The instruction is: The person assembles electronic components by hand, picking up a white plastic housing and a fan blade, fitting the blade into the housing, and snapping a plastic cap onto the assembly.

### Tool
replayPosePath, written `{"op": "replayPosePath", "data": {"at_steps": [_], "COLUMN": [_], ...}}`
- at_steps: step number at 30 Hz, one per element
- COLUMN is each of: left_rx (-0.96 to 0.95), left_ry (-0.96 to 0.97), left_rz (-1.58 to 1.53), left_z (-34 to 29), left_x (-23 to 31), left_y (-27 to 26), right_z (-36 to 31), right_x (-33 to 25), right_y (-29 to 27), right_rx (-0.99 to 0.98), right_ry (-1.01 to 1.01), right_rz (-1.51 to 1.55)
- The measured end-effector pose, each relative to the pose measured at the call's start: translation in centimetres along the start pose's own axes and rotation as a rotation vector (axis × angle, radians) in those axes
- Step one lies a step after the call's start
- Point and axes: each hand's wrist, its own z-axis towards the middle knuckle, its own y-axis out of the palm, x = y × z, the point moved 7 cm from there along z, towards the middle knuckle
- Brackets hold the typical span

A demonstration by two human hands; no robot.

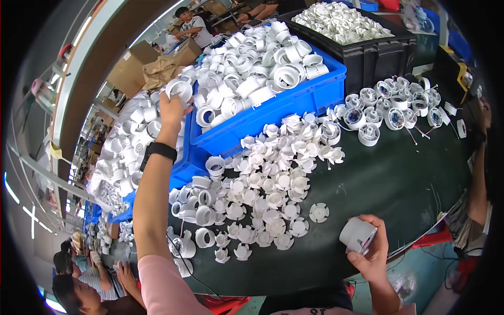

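My left arm, with a dark wristband, stretches far forward over the left side of the table. At its end my left hand [172, 109] is closed on a white plastic ring [181, 89], beside the blue crate [273, 123] heaped with similar rings. Near the table's front edge, my right hand [375, 257] grips a white cylindrical plastic housing [355, 232], tilted, its open end partly showing. Between my hands lies a spread of white fan-like finned parts [273, 199]. Several loose white rings [205, 237] sit left of these.
A black crate [375, 58] of small white pieces stands at the back right. Before it are housings with wires [395, 118]. White perforated parts [128, 147] are piled left of my arm. Another person's arm [478, 178] is at the right edge; other people sit at the lower left.
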Motion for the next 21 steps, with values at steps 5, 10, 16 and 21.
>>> {"op": "replayPosePath", "data": {"at_steps": [5, 10, 16, 21], "left_rx": [-0.037, -0.408, -0.728, -0.816], "left_ry": [-0.083, -0.355, -0.42, -0.399], "left_rz": [-0.198, -0.304, -0.324, -0.783], "left_z": [-6.5, -25.2, -40.2, -41.5], "left_x": [2.0, 4.2, 5.8, 7.2], "left_y": [-3.2, 2.4, 5.1, 4.8], "right_z": [0.1, -0.6, -6.4, -5.9], "right_x": [0.2, -0.7, -6.4, -6.6], "right_y": [0.4, 1.2, 8.9, 8.8], "right_rx": [-0.01, -0.049, -0.591, -0.427], "right_ry": [-0.007, -0.106, -0.369, -0.377], "right_rz": [0.07, 0.061, -0.21, -0.511]}}
